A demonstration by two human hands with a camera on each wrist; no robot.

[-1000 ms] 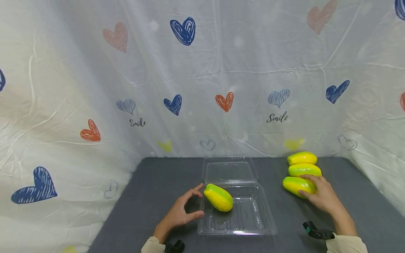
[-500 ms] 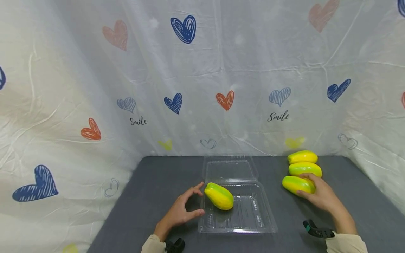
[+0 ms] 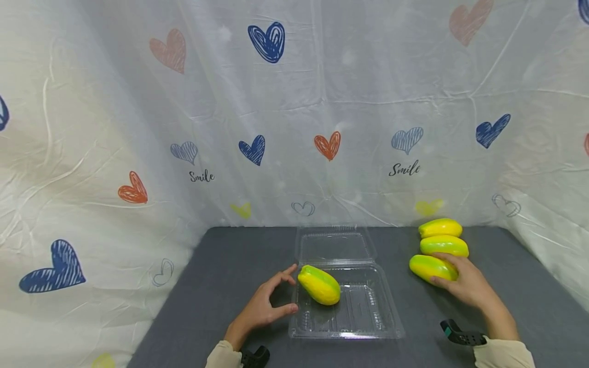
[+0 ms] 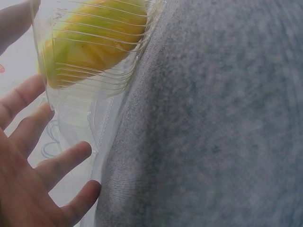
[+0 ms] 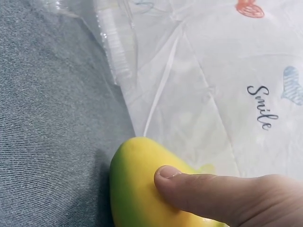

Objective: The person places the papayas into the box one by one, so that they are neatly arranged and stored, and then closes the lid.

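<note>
A clear plastic clamshell box point(image 3: 352, 312) lies with its lid point(image 3: 336, 248) folded back. One yellow-green papaya point(image 3: 319, 286) rests in the left part of its base. At the base's left edge my left hand point(image 3: 261, 304) stands with fingers spread; thumb and fingertips are at the rim, and in the left wrist view nothing is in its grasp. My right hand point(image 3: 469, 281) holds the front papaya point(image 3: 430, 268) of the group at the right, thumb on its near side and fingers over the far side. The right wrist view shows the thumb point(image 5: 189, 187) pressed on the skin.
Two more papayas, a middle one point(image 3: 444, 246) and a far one point(image 3: 440, 228), lie in a row behind the held one. The dark grey tabletop point(image 3: 221, 266) ends at a white curtain point(image 3: 285, 102) printed with hearts.
The right hand and its papaya have shifted very slightly left, away from the middle papaya. The left hand stays at the box's edge.
</note>
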